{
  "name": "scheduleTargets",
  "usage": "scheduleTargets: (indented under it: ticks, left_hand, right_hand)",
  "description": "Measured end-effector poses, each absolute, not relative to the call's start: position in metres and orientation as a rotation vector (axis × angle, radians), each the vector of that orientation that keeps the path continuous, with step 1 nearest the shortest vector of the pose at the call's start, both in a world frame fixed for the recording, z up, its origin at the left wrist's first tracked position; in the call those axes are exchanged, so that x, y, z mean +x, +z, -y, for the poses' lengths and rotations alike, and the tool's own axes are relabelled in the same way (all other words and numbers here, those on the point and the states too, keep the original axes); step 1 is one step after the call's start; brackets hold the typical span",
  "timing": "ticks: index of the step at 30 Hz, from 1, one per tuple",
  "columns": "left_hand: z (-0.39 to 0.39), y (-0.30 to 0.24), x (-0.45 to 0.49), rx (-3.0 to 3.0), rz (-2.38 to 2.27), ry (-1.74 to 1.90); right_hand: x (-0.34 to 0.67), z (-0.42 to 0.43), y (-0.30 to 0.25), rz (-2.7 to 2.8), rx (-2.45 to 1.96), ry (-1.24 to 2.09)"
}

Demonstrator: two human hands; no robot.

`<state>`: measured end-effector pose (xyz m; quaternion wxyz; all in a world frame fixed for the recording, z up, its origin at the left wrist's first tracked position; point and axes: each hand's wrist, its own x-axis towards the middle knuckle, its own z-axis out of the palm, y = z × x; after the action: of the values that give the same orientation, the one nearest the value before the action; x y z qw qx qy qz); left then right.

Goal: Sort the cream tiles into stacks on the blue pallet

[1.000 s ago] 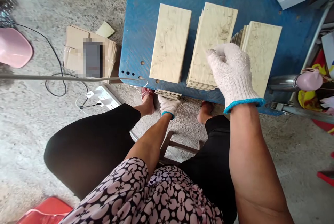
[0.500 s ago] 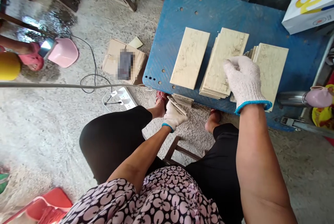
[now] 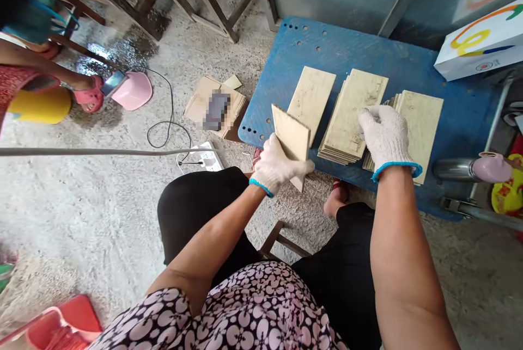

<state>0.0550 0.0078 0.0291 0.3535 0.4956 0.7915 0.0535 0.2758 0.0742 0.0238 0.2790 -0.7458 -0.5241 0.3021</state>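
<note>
Gripped: tile [image 3: 292,140] in left hand [image 3: 274,167]; right hand [image 3: 382,133] on stack [image 3: 353,116].

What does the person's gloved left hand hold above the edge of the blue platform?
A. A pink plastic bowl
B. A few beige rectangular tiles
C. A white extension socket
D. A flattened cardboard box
B: the left hand grips a few beige rectangular tiles, lifted at a tilt over the near edge of the blue platform, while the right hand rests on the tile stacks lying there.
</note>
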Motion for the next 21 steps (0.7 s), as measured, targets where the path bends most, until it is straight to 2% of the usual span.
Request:
scheduleTargets:
  ticks: [4, 10, 16, 21]
  left_hand:
    - [-0.065, 0.04, 0.059, 1.272, -2.124, 0.118]
    - [-0.124, 0.037, 0.063, 1.389, -1.926, -0.034]
    - [-0.177, -0.004, 0.076, 1.728, -1.786, -0.448]
    - [-0.199, -0.036, 0.079, 1.697, -1.802, -0.491]
  right_hand:
    - [0.277, -0.073, 0.027, 1.394, -2.001, 0.796]
    - [0.279, -0.072, 0.021, 1.393, -1.932, 0.827]
    - [0.28, -0.07, 0.037, 1.365, -2.008, 0.819]
    - [0.281, -0.07, 0.044, 1.367, -2.081, 0.815]
